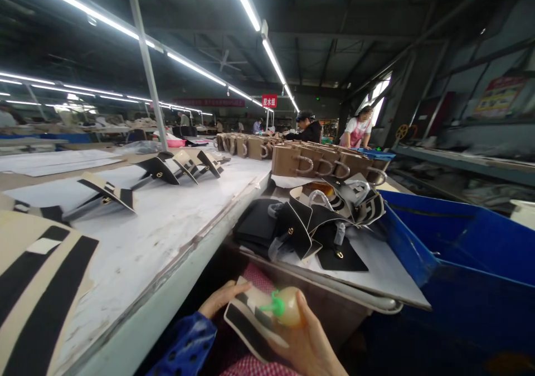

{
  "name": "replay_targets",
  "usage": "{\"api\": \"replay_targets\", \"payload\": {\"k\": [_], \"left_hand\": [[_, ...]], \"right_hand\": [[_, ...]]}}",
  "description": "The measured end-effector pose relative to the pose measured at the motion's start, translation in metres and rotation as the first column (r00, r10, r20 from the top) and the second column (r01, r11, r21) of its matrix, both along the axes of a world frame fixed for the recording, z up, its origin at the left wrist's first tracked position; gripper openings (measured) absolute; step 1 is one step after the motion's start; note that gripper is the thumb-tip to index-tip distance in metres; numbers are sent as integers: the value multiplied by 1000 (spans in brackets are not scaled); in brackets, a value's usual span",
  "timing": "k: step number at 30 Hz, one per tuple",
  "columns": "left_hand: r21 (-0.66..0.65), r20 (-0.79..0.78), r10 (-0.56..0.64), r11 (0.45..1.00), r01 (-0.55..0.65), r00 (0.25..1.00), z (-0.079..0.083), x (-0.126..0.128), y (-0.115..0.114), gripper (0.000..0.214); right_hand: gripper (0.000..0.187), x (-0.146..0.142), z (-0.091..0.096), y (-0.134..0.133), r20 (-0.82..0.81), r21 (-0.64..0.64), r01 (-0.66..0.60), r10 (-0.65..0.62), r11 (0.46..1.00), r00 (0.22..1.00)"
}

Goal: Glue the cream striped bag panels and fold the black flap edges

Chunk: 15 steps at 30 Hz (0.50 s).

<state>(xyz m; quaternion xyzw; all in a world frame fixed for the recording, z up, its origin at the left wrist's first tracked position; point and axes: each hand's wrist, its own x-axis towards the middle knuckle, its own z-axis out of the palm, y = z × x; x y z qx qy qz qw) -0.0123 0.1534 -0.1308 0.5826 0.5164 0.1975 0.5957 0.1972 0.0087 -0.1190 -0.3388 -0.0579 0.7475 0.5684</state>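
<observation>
My right hand (315, 337) is wrapped around a translucent squeeze bottle (292, 307) with a green nozzle and yellowish liquid inside. The bottle lies tilted, its nozzle pointing left over a cream-and-black bag panel (251, 323). At the upper left edge of that panel, my left hand (223, 299) grips it with fingers over the border. The panel is held above my lap, in front of a red checked cloth (258, 278). My right palm and the bottle hide part of the panel, and whether the nozzle tip touches it I cannot tell.
Folded bag panels (112, 195) stand along the white table (167, 242) on the left. Black bag pieces with wrapped handles (298, 225) are piled ahead, before rows of brown bags (288, 161). A blue bin (472, 237) stands at right. Two people work farther back.
</observation>
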Motion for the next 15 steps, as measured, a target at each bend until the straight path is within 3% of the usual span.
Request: {"api": "replay_targets", "payload": {"k": [4,8,11,15], "left_hand": [[-177,212,-82,977,121,974,-10,-4,-21,25],[-279,350,-29,951,134,936,-10,-6,-46,30],[-280,414,15,953,112,910,6,-6,-64,22],[-219,448,29,973,78,894,46,-15,-91,18]], "right_hand": [[54,2,-1,0,-24,-13,-13,13,1000,1000],[51,-2,5,-1,-78,5,-4,4,1000,997],[52,-4,15,-4,-107,29,25,-22,999,994],[53,5,35,-10,-87,67,94,-88,993,992]]}}
